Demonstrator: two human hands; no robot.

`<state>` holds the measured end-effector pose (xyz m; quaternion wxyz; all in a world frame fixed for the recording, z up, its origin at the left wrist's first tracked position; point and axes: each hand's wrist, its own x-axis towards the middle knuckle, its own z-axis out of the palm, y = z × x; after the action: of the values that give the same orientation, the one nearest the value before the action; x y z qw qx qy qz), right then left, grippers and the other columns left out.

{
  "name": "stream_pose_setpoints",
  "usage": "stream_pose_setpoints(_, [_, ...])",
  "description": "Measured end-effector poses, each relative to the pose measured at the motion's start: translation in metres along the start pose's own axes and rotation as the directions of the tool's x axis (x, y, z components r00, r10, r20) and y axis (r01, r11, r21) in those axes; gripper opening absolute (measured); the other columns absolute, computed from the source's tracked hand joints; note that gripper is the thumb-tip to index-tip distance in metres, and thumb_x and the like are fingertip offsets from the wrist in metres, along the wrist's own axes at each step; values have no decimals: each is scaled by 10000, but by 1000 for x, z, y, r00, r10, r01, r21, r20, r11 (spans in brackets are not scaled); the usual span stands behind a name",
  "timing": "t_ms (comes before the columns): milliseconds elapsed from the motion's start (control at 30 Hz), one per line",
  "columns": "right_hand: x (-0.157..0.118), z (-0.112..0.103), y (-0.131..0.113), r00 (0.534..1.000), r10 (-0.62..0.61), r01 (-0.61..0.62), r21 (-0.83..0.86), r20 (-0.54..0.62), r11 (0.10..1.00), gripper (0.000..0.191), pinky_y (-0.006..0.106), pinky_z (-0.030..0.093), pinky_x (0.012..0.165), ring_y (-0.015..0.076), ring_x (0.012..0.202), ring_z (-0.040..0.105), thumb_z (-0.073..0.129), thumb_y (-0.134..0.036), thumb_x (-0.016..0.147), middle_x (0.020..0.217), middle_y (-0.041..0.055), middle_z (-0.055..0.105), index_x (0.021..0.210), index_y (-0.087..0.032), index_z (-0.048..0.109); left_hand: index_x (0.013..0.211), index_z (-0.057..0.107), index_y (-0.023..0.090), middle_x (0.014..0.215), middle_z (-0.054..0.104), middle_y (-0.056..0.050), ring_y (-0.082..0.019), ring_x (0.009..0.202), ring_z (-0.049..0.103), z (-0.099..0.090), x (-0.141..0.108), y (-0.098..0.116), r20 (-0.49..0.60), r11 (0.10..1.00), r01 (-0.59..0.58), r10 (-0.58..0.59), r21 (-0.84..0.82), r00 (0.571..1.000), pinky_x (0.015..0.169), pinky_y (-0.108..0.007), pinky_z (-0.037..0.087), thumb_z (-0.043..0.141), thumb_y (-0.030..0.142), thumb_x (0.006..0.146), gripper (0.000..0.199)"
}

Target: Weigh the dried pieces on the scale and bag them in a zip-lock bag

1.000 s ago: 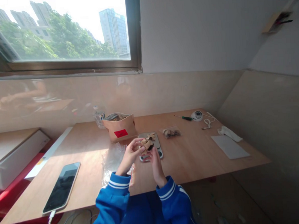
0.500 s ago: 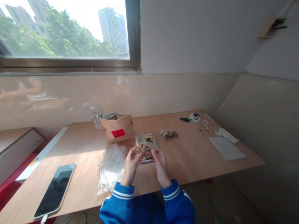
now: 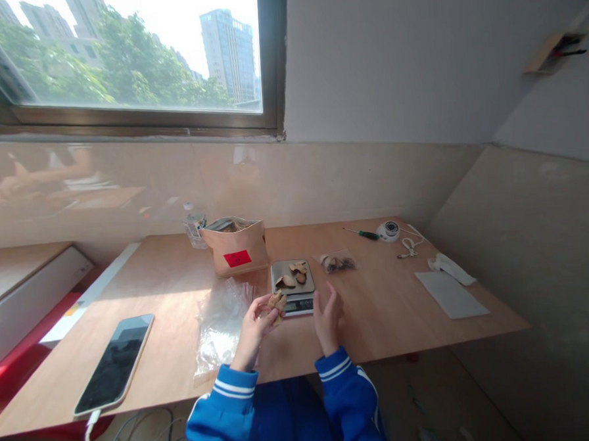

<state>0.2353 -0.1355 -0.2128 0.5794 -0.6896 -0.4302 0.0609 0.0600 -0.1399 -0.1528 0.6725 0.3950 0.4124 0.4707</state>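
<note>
My left hand (image 3: pixel 259 320) is closed on tan, brown-edged dried slices (image 3: pixel 278 302) that look like dried mushroom; how many it holds I cannot tell. Just in front stands a small digital scale (image 3: pixel 276 269) with a silver plate and a display. Several similar dried pieces (image 3: pixel 298 268) lie on its plate. At the scale's right front corner is my right hand (image 3: pixel 328 316), fingers apart and holding nothing. A brown paper pouch (image 3: pixel 236 246) with a red label stands open behind the left hand, dried contents showing at its mouth.
Clear plastic bags (image 3: pixel 221 326) lie left of my left hand. A small bag of dark pieces (image 3: pixel 338 261) is right of the scale. Farther out are a phone (image 3: pixel 115 363) on a cable, a bottle (image 3: pixel 195 229), a screwdriver (image 3: pixel 367 234), a dome camera (image 3: pixel 388 231) and a white sheet (image 3: pixel 451 294).
My right hand has let go of a dried piece and drawn back to the right. More pieces show on the scale. My left hand has moved slightly left and down, still holding slices.
</note>
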Motion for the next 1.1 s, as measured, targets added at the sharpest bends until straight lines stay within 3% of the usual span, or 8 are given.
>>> stream_pose_setpoints(100, [-24, -19, 8, 998, 49, -51, 86, 28, 995, 439, 438, 381, 927, 271, 1081, 499, 442, -458, 861, 1157, 169, 534, 1192, -170, 448, 1083, 529, 178, 924, 649, -80, -221, 846, 655, 2, -3, -12, 10, 998, 4, -4, 56, 1000, 755, -344, 507, 722, 362, 670, 492])
stream_pose_setpoints(200, [-41, -27, 5, 985, 45, -78, 197, 165, 977, 412, 394, 416, 907, 235, 1055, 525, 420, -435, 880, 1161, 135, 536, 1216, -197, 433, 1064, 548, 197, 909, 640, -65, -222, 844, 651, 11, -7, -29, 66, 996, 21, -27, 82, 997, 707, -331, 515, 719, 370, 671, 462])
stream_pose_setpoints(300, [-46, -27, -1, 934, -2, -95, 251, 358, 963, 401, 378, 439, 906, 219, 1051, 545, 467, -417, 864, 1163, 106, 552, 1207, -212, 450, 1021, 588, 199, 941, 631, -64, -211, 894, 629, 21, -7, -45, 153, 994, -16, 0, 104, 988, 747, -315, 514, 720, 345, 673, 400])
stream_pose_setpoints(400, [-45, -25, -2, 896, 12, -134, 245, 444, 960, 366, 372, 453, 902, 211, 1027, 567, 502, -407, 848, 1125, 90, 582, 1157, -211, 482, 1021, 593, 193, 934, 620, -66, -208, 933, 610, 27, -5, -55, 189, 994, -41, 22, 97, 982, 795, -315, 506, 709, 337, 687, 382])
stream_pose_setpoints(567, [-41, -25, 1, 913, 57, -172, 255, 405, 951, 331, 363, 499, 827, 201, 928, 608, 509, -409, 841, 1034, 71, 622, 1111, -217, 510, 1047, 579, 194, 889, 573, -50, -199, 843, 618, 24, -3, -62, 201, 995, -5, -15, 98, 980, 735, -329, 527, 704, 365, 687, 417])
stream_pose_setpoints(800, [-43, -25, -2, 922, 78, -191, 272, 379, 943, 373, 359, 498, 838, 206, 955, 606, 523, -440, 823, 1058, 77, 619, 1119, -214, 509, 1062, 576, 194, 898, 553, -56, -191, 812, 607, 24, -4, -62, 214, 991, -31, 2, 130, 977, 694, -319, 528, 697, 355, 695, 418])
stream_pose_setpoints(1100, [-42, -27, 0, 911, 97, -222, 278, 400, 935, 324, 343, 511, 776, 198, 862, 628, 503, -422, 842, 974, 67, 641, 1089, -212, 512, 1058, 576, 194, 903, 539, -41, -158, 747, 603, 24, -4, -62, 217, 987, -46, 12, 152, 976, 683, -304, 516, 698, 350, 695, 413])
